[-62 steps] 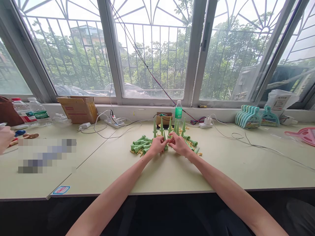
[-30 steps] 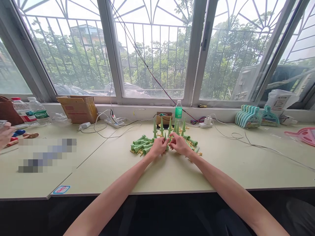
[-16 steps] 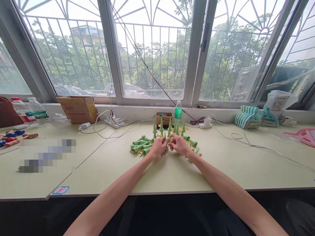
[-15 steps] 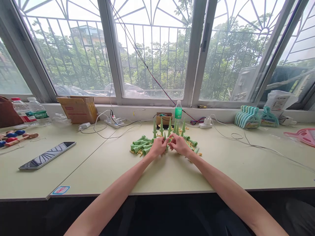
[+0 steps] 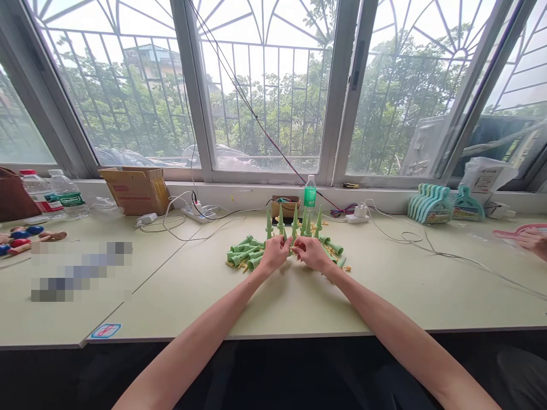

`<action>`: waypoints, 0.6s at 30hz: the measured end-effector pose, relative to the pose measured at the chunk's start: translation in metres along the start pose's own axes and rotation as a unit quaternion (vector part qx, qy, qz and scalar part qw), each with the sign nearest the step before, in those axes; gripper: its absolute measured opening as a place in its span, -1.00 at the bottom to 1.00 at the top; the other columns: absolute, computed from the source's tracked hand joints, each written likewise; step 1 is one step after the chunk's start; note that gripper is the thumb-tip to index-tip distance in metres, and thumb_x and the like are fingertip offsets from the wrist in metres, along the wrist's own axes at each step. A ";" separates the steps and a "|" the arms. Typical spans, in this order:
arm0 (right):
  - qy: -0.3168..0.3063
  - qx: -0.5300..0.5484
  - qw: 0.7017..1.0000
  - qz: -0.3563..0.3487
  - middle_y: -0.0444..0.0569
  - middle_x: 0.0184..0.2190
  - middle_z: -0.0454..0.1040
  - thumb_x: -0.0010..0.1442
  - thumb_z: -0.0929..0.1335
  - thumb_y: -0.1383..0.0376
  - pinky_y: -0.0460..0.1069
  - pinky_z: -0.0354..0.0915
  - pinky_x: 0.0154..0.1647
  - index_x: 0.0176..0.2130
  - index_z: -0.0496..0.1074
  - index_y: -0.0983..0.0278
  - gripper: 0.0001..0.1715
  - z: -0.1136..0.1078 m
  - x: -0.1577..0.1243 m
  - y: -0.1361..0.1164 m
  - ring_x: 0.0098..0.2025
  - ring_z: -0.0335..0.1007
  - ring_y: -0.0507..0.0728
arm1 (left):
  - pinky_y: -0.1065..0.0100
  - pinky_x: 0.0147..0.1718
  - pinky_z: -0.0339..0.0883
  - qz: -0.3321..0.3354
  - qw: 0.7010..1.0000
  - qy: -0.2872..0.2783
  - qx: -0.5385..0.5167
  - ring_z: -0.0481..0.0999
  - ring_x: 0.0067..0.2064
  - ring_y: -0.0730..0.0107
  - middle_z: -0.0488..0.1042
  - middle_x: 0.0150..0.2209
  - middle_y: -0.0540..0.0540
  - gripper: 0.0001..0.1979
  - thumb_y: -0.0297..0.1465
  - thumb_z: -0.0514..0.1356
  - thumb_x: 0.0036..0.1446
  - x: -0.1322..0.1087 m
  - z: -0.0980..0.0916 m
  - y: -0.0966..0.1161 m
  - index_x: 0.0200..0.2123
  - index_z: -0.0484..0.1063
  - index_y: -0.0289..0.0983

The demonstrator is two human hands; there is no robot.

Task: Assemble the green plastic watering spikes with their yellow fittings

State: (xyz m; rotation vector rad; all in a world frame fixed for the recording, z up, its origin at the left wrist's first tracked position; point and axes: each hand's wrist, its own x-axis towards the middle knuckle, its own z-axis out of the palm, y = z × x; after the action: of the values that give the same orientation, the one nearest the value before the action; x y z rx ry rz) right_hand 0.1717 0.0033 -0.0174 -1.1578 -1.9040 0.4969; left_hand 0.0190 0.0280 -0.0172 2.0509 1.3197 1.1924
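Near the middle of the table, my left hand and my right hand almost meet, both with fingers closed. Thumb and fingers of the left pinch a green plastic cone-shaped piece, mostly hidden by the hand. Whatever the right fingertips pinch against it is too small to make out. Behind the hands stand several upright green spiked pieces. On the left lies a pile of green hollow cones mixed with small yellow pieces. More green cones and yellow bits lie beyond my right hand.
A small open cardboard box and a green-labelled bottle stand behind the pieces. Cables and a power strip run along the sill. At far right another person's hand is at a pink dustpan. Teal dustpans stand nearby.
My right fingers have lowered and closed in beside the left hand's fingertips. Another person's hand has come in at the right edge, onto the pink dustpan.
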 end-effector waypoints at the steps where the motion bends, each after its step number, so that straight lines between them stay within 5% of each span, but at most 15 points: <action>1: -0.001 0.000 1.000 0.000 -0.18 -0.65 0.41 0.18 0.30 0.34 -0.05 0.28 -0.41 -0.47 0.30 0.24 -0.82 0.000 0.000 0.000 -0.61 0.34 0.03 | 0.40 -0.58 0.09 0.005 1.000 -0.001 0.002 0.35 -0.57 0.41 0.34 -0.61 -0.03 -0.57 -0.10 0.06 0.15 0.000 0.000 0.000 -0.63 0.12 -0.23; 18: 0.001 0.091 0.994 0.067 -0.13 -0.63 0.42 0.14 0.29 0.36 -0.11 0.30 -0.60 -0.51 0.32 0.28 -0.81 0.002 0.001 0.001 -0.66 0.36 0.01 | 0.41 -0.57 0.15 0.071 0.997 0.006 0.012 0.38 -0.53 0.41 0.28 -0.63 0.02 -0.56 -0.07 0.03 0.16 -0.001 0.003 -0.006 -0.61 0.07 -0.22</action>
State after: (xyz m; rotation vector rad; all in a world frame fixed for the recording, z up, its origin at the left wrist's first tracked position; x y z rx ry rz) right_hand 0.1705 0.0052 -0.0190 -1.1691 -1.7465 0.7264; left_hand 0.0179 0.0301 -0.0237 2.1893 1.2159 1.2575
